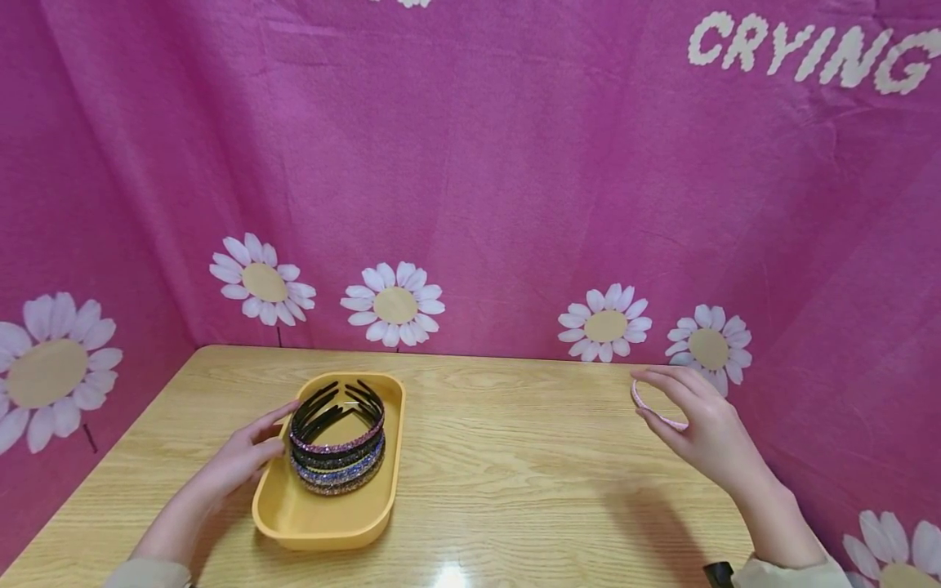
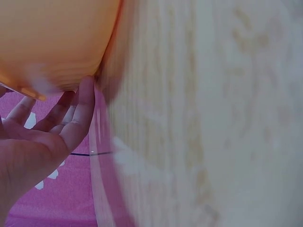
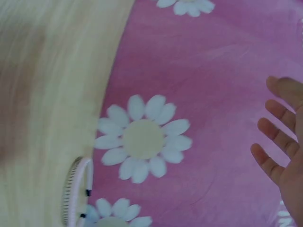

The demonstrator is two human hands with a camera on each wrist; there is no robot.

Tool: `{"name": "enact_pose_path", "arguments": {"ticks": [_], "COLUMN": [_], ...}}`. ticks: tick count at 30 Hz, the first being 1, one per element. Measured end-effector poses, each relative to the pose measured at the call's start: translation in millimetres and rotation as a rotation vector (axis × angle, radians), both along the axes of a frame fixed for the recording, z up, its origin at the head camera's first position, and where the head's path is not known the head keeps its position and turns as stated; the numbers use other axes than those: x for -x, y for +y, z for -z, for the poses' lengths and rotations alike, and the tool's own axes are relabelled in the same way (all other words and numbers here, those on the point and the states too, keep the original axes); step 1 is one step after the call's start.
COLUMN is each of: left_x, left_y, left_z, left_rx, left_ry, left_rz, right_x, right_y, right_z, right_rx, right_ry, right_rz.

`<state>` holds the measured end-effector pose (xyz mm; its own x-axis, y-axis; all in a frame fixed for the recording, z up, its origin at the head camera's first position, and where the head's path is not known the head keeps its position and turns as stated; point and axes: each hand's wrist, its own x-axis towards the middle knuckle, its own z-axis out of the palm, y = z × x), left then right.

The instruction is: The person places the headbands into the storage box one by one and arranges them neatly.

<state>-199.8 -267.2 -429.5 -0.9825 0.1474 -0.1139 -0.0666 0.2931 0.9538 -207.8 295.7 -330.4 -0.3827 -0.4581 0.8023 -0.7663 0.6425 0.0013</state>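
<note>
At the left, my left hand (image 1: 237, 464) holds the side of a yellow plastic tray (image 1: 316, 523), its thumb and forefinger at the rim. Other fingers (image 2: 78, 111) rest against the tray's outer wall in the left wrist view. Inside stand several glittery headbands (image 1: 338, 465), one behind another, in purple, black, blue and bronze tones. My right hand (image 1: 709, 429) hovers at the back right with its fingers spread. A pale pink headband (image 1: 675, 425) shows between thumb and fingers in the head view. The right wrist view has this headband (image 3: 71, 194) apart from the fingers, with small teeth inside.
Everything stands on a light wooden table (image 1: 507, 457). A magenta cloth (image 1: 478, 163) with white daisies hangs behind it and along both sides. The cloth meets the table's back edge close to my right hand.
</note>
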Motion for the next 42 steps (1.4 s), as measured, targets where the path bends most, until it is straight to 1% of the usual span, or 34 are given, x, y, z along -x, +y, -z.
{"name": "enact_pose_path", "arguments": {"ticks": [5,11,13,17,19,23,28,31,36,39,42], "left_x": [0.5,-0.1,0.2,0.3,0.0,-0.5,-0.6,-0.3,0.1,0.4,0.4], "left_y": [-0.4,-0.7,-0.9,-0.9,-0.9,-0.8,0.0,0.1,-0.6,-1.0,-0.8], "left_z": [0.9,1.4,1.4,1.6,1.6,0.8,-0.6,-0.9,-1.4,-1.4,-0.9], "left_rx": [0.002,-0.005,-0.005,-0.006,0.000,0.019,0.029,0.031,0.027,0.028,0.034], "left_ry": [-0.002,0.001,0.004,0.008,0.006,0.001,-0.007,-0.011,-0.003,0.004,0.010], "left_rz": [-0.003,0.000,0.001,0.004,0.005,0.000,-0.012,-0.013,-0.008,-0.006,-0.001], "right_x": [6.9,19.1,22.6,30.7,35.8,46.5,55.8,60.5,71.3,77.4,81.2], "right_y": [13.5,33.5,39.9,51.0,55.9,64.9,74.2,79.5,90.9,98.2,103.5], "right_z": [15.3,37.2,44.7,58.8,65.3,76.5,88.3,93.0,97.7,100.9,106.3], "right_rx": [0.008,-0.005,-0.007,-0.014,-0.020,-0.037,-0.052,-0.045,-0.070,-0.092,-0.092], "right_ry": [-0.049,-0.119,-0.146,-0.167,-0.179,-0.230,-0.320,-0.403,-0.538,-0.584,-0.612], "right_rz": [0.069,0.115,0.150,0.239,0.263,0.256,0.280,0.292,0.345,0.359,0.340]}}
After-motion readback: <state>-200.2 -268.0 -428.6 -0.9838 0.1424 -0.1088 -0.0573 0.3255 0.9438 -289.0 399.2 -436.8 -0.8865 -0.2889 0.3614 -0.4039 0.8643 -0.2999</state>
